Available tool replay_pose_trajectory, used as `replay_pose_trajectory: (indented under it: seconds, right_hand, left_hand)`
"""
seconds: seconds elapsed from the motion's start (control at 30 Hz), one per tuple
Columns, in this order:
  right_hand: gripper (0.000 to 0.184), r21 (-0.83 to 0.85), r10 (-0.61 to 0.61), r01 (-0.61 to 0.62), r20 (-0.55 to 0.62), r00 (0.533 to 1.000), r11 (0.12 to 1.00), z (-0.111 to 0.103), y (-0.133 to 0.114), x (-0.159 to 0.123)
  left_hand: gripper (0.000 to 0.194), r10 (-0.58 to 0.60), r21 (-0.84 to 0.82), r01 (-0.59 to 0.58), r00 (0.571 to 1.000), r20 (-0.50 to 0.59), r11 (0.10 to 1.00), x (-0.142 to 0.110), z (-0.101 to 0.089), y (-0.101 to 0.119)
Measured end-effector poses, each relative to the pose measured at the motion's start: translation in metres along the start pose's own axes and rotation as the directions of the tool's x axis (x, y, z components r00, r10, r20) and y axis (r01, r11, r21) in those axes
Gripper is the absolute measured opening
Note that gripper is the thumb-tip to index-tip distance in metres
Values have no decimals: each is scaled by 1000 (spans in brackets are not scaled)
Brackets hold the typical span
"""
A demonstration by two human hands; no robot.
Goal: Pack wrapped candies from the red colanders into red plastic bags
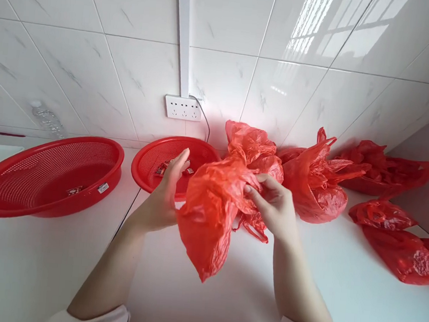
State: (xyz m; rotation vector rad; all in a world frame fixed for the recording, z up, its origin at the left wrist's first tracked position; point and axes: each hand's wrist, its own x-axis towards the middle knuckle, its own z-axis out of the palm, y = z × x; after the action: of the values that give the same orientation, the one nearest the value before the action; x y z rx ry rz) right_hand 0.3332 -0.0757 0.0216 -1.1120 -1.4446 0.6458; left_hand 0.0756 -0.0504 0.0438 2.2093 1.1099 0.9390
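A crumpled red plastic bag (210, 211) hangs in the air in front of me, its lower corner pointing down. Thumb and fingers of my right hand (276, 204) pinch the bag's right side. My left hand (164, 196) is at the bag's left side with its fingers stretched upward. The left thumb is hidden, and I cannot tell how firmly that palm touches the bag. Behind the left fingers stands a red plastic basket (151, 150) with small packets (161, 168) in it. What the bag contains, if anything, is not visible.
A larger red basket (114, 165) with a small packet inside stands at left. Filled red bags (315, 185) sit at the back right, more bags (409, 258) at far right. A clear bottle (49, 119) lies by the wall, below a socket strip (183, 108) with a cable.
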Motion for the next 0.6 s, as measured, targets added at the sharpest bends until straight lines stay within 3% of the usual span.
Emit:
replay_pose_trajectory:
  seconds: [0.07,0.13,0.23,0.33,0.47,0.53,0.6]
  right_hand:
    - [18,-93,10,-3,81,997,996,2,3,0]
    - [19,-166,7,16,140,990,986,-2,6,0]
    - [15,-227,64,-20,189,980,974,-23,12,2]
    - [13,-142,193,-171,158,969,975,-51,21,6]
    - [24,293,257,-302,184,949,907,-70,30,10]
    - [19,286,294,-352,225,929,891,-68,34,10]
    - [21,115,360,-402,274,892,908,-62,39,8]
  left_hand:
    - [80,96,-55,-92,993,66,994,0,2,0]
    - [40,100,-23,-98,986,131,995,-1,-1,-1]
    - [17,40,3,-41,980,197,999,-3,-14,-8]
    - [15,-9,55,-3,975,221,998,-6,-31,-18]
    - [37,-101,128,63,940,325,990,-15,-50,-28]
    - [39,-121,150,68,916,383,986,-21,-57,-30]
    - [39,-137,174,72,907,398,982,-27,-62,-31]
